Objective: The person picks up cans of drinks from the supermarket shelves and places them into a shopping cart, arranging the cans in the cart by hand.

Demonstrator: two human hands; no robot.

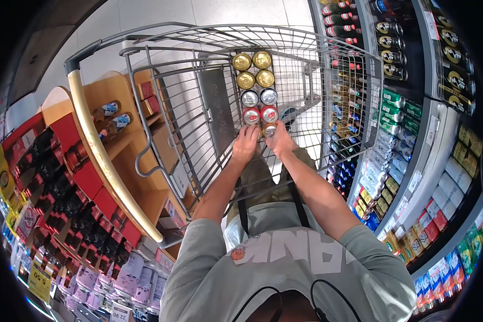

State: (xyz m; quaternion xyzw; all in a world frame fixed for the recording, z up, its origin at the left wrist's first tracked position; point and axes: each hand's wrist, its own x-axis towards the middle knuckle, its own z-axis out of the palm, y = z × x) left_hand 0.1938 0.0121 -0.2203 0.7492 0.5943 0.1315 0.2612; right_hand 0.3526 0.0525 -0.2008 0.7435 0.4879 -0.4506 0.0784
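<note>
Two columns of drink cans stand upright in the shopping cart [300, 33]. Gold-topped cans [262, 59] are farthest from me, then silver cans [249, 97], then red cans [269, 114]. My right hand [280, 141] is closed around a can [270, 130] at the near end of the right column. Beside it, my left hand [244, 143] has its fingers curled at the near end of the left column, against the red cans. Whatever lies under its fingers is mostly hidden by the hand.
The cart's pale handle [99, 155] runs along the left, near a grey panel [216, 104]. Shelves of cans [397, 129] and bottles [341, 24] line the right. A wooden display [139, 182] with bottles and red-boxed packs [88, 172] stands left.
</note>
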